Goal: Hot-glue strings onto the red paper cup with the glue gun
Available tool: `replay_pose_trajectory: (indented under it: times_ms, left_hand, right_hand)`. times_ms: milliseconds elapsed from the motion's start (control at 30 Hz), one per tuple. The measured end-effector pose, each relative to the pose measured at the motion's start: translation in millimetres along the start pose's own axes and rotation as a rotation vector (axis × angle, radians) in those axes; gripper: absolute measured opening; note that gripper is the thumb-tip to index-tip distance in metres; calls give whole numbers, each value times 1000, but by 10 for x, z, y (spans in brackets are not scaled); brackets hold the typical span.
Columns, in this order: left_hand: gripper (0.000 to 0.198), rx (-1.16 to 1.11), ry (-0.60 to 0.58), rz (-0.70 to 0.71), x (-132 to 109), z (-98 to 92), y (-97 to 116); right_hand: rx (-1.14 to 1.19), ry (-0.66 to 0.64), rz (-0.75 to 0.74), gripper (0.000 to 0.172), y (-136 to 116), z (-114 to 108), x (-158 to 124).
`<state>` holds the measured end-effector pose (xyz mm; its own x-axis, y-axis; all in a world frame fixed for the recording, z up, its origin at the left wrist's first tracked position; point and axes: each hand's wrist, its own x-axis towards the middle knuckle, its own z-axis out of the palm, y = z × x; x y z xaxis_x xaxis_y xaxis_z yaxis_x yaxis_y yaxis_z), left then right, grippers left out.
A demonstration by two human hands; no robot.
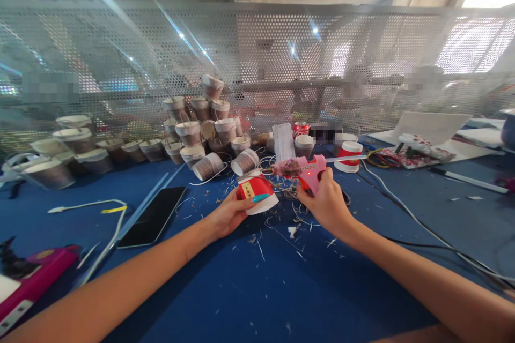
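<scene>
Tilted in my left hand is a red and white paper cup with a yellow label; my fingers are closed around it, thumb across its side. My right hand grips the handle of a pink hot glue gun, which has a clear glue stick poking out of its back. The gun's nozzle points left and lies close to the cup's upper rim; whether they touch I cannot tell. A second red and white cup stands behind the gun on the right.
Many brown and white cups are stacked at the back against a perforated metal screen. A black phone and white cable lie left. Scraps of string litter the blue table. Cords run along the right.
</scene>
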<state>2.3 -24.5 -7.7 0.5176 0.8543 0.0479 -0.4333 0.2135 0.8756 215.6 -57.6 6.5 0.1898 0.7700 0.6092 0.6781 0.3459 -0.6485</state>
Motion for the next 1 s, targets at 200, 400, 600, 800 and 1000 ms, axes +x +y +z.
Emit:
replay_pose_trajectory:
  times_ms: [200,400,600,800,1000]
  left_hand:
    - [55,-24,-13,-3,-2,-3,-4]
    - [54,-28,2,-6,0,5,-6]
    - [55,-26,9,-18,1,8,-5]
    - [55,-10,-34,-3,0,23,-2]
    - [51,11,-36,-7,-19,63,12]
  right_hand:
    - [-5,-3,0,34,0,-4,-1]
    - [-7,-5,8,35,-4,-6,1]
    - [13,-1,4,34,-33,-12,5]
    - [28,5,-20,34,-70,-21,-5]
    - [37,1,-47,34,-91,-17,-21]
